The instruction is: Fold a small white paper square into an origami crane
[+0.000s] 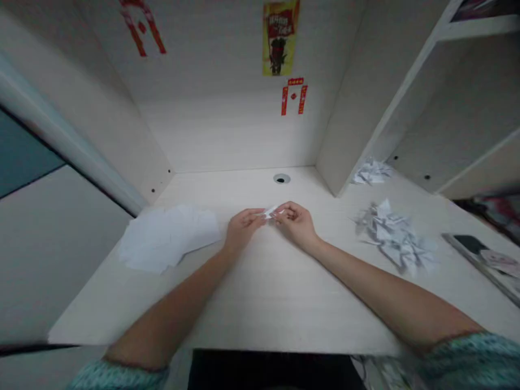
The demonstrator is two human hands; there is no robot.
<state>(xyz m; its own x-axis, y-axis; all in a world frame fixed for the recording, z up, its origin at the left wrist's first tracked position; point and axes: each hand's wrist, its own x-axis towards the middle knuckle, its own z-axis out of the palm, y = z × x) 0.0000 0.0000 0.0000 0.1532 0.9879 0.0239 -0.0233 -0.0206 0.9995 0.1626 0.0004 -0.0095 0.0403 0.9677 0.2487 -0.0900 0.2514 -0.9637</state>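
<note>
Between my two hands is a small piece of folded white paper (268,213), pinched just above the middle of the desk. My left hand (244,227) grips its left end between thumb and fingers. On the other end, the thumb and curled fingers of my right hand (296,222) are closed. The paper's exact folds are too small and blurred to make out. Loose white paper sheets (166,235) lie in a spread pile to the left of my left hand. Off to the right of my right hand is a heap of folded white paper pieces (394,235).
Another small heap of folded paper (371,171) sits by the upright divider (345,108). A phone (483,260) lies at the desk's right side. Behind my hands, a round cable hole (281,179) opens in the desk (284,303). Stickers (280,38) are on the back panel.
</note>
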